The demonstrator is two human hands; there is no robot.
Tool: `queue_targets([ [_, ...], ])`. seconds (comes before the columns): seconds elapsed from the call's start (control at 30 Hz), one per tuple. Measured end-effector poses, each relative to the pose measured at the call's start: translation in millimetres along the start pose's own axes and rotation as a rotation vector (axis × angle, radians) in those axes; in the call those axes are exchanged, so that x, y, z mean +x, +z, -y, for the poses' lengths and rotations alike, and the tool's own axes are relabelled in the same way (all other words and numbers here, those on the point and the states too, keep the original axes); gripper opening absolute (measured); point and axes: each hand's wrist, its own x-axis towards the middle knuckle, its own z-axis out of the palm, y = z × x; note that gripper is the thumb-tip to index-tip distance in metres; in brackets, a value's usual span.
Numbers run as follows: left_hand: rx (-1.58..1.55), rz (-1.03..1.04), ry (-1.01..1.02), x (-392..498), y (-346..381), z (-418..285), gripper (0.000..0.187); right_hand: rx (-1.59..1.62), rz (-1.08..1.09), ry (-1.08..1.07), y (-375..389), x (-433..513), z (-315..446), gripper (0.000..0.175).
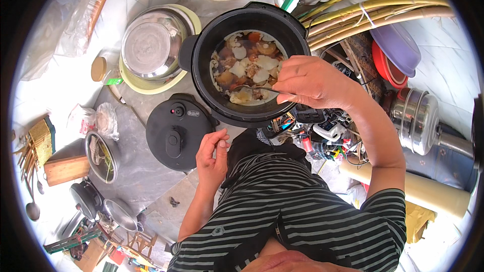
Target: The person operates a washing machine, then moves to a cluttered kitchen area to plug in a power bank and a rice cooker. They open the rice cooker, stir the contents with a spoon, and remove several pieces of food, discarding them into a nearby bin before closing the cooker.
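My right hand (312,81) grips the handle of a metal spoon (273,90) over the near right rim of a black electric pressure cooker (204,79). The spoon's bowl dips into a stew (247,70) of broth, meat, orange chunks that look like carrot, and pale flat pieces with whitish fat. Loosely curled, my left hand (212,156) is in front of my body with nothing in it. Beside it, the cooker's black round lid (177,132) lies on the grey counter (132,132), its knob and a small red light facing up.
Left of the cooker, a steel basin (149,47) sits upside down on a yellow-green basin (132,87). A steel bowl of greens (112,172) stands near a wooden block (68,170). Bamboo poles (385,5) and cluttered tools (325,130) are on the right.
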Motion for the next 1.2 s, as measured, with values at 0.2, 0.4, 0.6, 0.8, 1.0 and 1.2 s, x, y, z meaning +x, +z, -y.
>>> queue_targets([
  [0.2, -0.02, 0.014, -0.032, -1, -1, 0, 0.023, 0.009, 0.054, 0.017, -14, 0, -6, 0.021],
  [0.4, -0.01, 0.007, -0.035, -1, -3, 1, 0.023, 0.061, 0.103, 0.051, -23, 5, -14, 0.015],
  [0.6, -0.002, -0.011, -0.037, -1, -4, 1, 0.023, 0.154, 0.113, 0.102, -26, 11, -22, 0.014],
  [0.8, 0.01, -0.047, -0.03, -1, -4, 3, 0.023, 0.151, 0.106, 0.09, -36, 7, -26, 0.01],
  [1.0, 0.017, -0.059, -0.007, 0, -3, 6, 0.024, 0.176, 0.144, 0.083, -41, 8, -26, 0.009],
  [1.2, 0.029, -0.06, -0.015, -2, -5, 7, 0.024, 0.176, 0.237, 0.074, -46, 20, -26, 0.007],
])
